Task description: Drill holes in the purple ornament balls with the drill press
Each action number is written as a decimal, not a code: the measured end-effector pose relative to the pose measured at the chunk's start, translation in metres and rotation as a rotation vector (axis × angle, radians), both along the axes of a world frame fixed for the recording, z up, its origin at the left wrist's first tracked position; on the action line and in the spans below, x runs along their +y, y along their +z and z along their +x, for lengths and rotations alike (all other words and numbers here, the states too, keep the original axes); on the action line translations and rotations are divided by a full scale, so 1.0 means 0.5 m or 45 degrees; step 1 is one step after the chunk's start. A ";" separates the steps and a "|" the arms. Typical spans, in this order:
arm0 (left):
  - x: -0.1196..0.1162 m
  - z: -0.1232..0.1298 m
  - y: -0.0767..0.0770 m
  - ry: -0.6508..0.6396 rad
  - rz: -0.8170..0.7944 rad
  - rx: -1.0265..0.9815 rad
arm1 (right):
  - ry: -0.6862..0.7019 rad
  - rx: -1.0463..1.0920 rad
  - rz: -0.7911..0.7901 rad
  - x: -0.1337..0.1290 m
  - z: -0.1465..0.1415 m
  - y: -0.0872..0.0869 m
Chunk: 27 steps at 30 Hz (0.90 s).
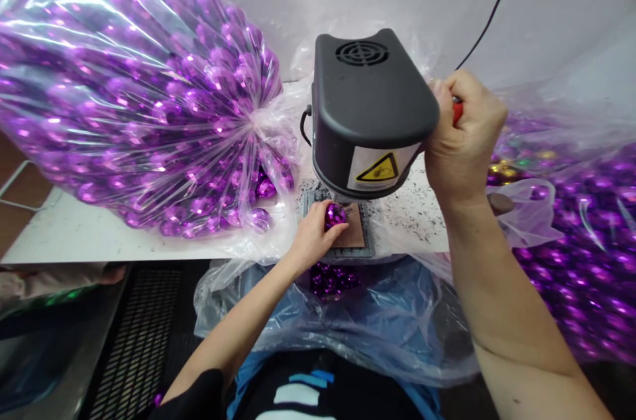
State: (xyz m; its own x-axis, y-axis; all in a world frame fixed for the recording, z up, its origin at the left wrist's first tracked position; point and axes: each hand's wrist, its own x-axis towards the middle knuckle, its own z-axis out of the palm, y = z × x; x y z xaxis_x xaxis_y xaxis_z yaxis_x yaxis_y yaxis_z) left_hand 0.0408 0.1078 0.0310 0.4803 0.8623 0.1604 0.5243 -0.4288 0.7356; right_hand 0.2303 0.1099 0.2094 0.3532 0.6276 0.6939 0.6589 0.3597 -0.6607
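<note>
Under the black press machine, my left hand has its fingers wrapped round a shiny purple bauble. The bauble is over a brown pad on the grey machine base. My right hand is closed round the machine's red-ended lever at its right side; most of the lever is hidden by my fingers. A yellow warning label faces me on the machine's housing.
A large clear bag of purple baubles bulges over the left of the white table. Another bag of purple baubles lies at the right. Clear plastic with purple baubles hangs below the table edge. A black cable runs up the wall.
</note>
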 end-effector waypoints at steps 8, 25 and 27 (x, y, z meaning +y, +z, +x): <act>-0.002 0.023 -0.022 0.063 0.113 0.044 | -0.026 -0.050 -0.013 -0.001 0.005 -0.007; -0.013 0.021 -0.042 0.011 -0.038 -0.189 | -0.331 -0.425 0.188 -0.058 -0.006 -0.039; -0.011 0.019 -0.047 0.014 -0.079 -0.235 | -0.293 -0.374 0.143 -0.050 -0.006 -0.032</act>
